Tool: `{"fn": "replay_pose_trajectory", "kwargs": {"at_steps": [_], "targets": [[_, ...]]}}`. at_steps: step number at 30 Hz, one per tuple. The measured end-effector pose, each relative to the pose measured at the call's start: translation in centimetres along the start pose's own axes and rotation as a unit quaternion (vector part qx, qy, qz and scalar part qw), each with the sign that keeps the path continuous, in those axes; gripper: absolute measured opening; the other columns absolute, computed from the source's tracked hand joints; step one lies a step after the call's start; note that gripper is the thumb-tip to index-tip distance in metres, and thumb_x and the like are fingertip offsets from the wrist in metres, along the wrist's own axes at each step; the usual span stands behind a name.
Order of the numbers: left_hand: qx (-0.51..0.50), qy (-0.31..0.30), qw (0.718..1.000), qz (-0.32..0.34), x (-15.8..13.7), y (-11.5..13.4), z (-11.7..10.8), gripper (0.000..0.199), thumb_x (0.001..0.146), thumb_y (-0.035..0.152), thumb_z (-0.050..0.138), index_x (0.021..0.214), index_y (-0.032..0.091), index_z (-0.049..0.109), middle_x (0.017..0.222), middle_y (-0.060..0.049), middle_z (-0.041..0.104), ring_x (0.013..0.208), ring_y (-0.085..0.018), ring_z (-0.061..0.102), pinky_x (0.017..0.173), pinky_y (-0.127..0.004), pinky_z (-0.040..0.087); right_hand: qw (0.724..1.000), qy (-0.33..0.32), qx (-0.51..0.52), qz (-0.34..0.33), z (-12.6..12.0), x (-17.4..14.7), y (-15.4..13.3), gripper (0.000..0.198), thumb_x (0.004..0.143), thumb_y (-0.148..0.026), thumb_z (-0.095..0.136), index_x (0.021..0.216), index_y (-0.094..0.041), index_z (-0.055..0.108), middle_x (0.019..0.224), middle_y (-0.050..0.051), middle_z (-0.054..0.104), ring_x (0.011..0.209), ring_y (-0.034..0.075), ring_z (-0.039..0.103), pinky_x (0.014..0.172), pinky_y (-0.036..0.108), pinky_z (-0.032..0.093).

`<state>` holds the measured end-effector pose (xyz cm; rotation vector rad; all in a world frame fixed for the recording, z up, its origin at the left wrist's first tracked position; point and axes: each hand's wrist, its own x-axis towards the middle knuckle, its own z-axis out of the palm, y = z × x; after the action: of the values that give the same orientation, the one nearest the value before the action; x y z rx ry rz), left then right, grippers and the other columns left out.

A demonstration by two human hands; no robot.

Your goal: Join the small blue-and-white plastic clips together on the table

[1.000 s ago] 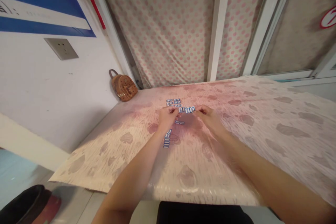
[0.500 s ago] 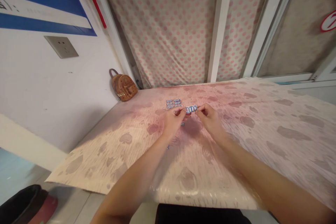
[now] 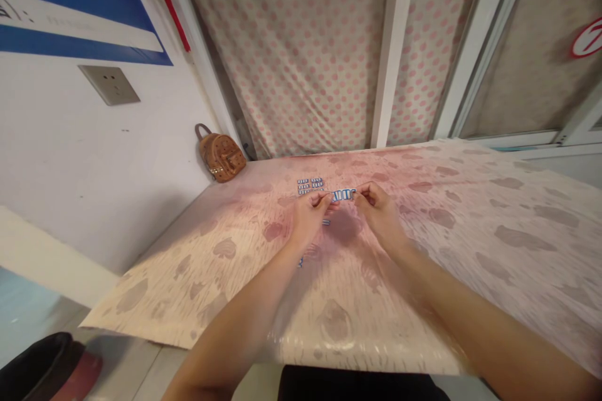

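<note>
A small blue-edged strip with pale, window-like segments [image 3: 343,195] is stretched between my two hands, held a little above the table. My left hand [image 3: 309,216] pinches its left end between thumb and fingers. At the other end, the closed fingertips of my right hand [image 3: 380,212] grip it. Several similar small strips [image 3: 310,185] lie in two neat columns just beyond my left hand, partly covered by it. Another small piece [image 3: 326,222] shows beside my left wrist, and a blue-edged bit [image 3: 300,262] peeks out by the left forearm.
The table [image 3: 254,307] wears a pinkish, leaf-patterned cover. A small brown backpack [image 3: 224,155] rests at the back left against the wall. Behind the table hangs a dotted curtain [image 3: 301,56]. A dark and red bin [image 3: 47,366] stands on the floor at lower left.
The strip between my hands has turned slightly and looks a little more stretched out, with my right hand marginally further right. Otherwise the hands stay in place.
</note>
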<state>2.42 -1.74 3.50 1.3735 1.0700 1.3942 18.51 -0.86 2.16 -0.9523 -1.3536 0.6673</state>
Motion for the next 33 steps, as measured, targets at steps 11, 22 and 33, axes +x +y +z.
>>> {"fn": "replay_pose_trajectory", "kwargs": {"at_steps": [11, 22, 33], "targets": [[0.057, 0.018, 0.993, 0.106, 0.16, -0.20, -0.15, 0.020, 0.078, 0.029, 0.073, 0.072, 0.015, 0.061, 0.072, 0.000, 0.063, 0.068, -0.010, 0.058, 0.067, -0.022, 0.046, 0.997, -0.051, 0.031, 0.054, -0.31, 0.32, 0.67, 0.021, 0.077, -0.042, 0.066, 0.077, -0.023, 0.059, 0.069, -0.001, 0.061, 0.069, 0.017, 0.058, 0.070, 0.032, 0.045], [0.052, 0.023, 0.994, 0.091, 0.02, -0.35, -0.27, 0.019, 0.077, 0.030, 0.074, 0.075, 0.016, 0.060, 0.070, 0.000, 0.063, 0.066, -0.011, 0.059, 0.064, -0.022, 0.044, 0.990, -0.090, 0.072, 0.079, -0.09, 0.01, 0.23, 0.024, 0.077, -0.046, 0.069, 0.079, -0.023, 0.063, 0.074, 0.001, 0.066, 0.073, 0.018, 0.063, 0.078, 0.035, 0.050], [0.031, -0.002, 0.997, 0.073, 0.22, -0.45, -0.37, 0.026, 0.079, 0.033, 0.073, 0.099, 0.017, 0.069, 0.082, -0.004, 0.071, 0.072, -0.014, 0.063, 0.069, -0.024, 0.049, 0.993, -0.083, 0.048, 0.070, 0.04, -0.07, 0.16, 0.021, 0.078, -0.043, 0.066, 0.079, -0.022, 0.062, 0.073, 0.002, 0.068, 0.073, 0.018, 0.064, 0.077, 0.035, 0.050]]}}
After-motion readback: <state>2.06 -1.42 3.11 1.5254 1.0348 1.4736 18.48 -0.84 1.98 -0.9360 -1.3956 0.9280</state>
